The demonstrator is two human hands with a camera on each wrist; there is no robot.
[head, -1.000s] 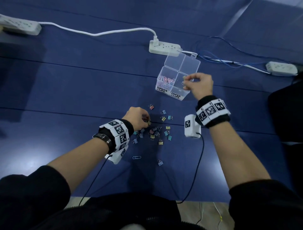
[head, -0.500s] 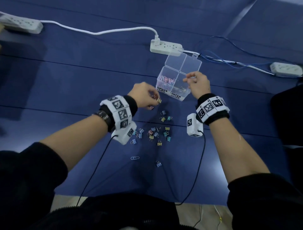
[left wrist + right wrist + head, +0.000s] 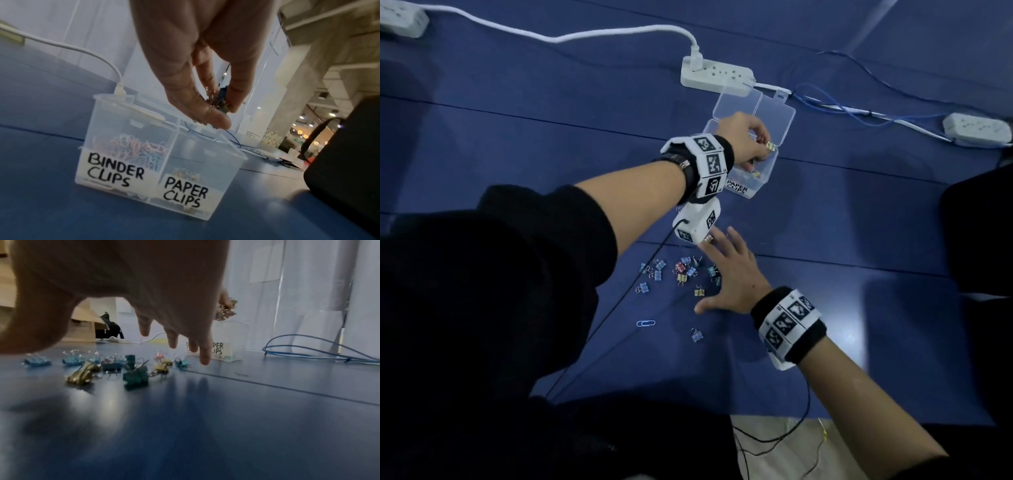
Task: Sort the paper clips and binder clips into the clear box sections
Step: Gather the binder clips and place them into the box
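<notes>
All views are dimly lit, with a cool blue cast. Pale glare is reflected off the blue surface. Straight lines are bowed toward the edges. The right wrist view is smeared by blur.

floor: blue mat w/ seams | walls: white curtain | bg: concrete column, ceiling lights

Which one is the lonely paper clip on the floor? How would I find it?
Start at the clear box with the PAPER CLIPS label, then come down past the scattered pile of binder clips on the blue mat. Below the pile, toward its left, lies the blue paper clip. It is a flat wire loop, whereas its neighbours are chunky folded clips with handles.
</notes>
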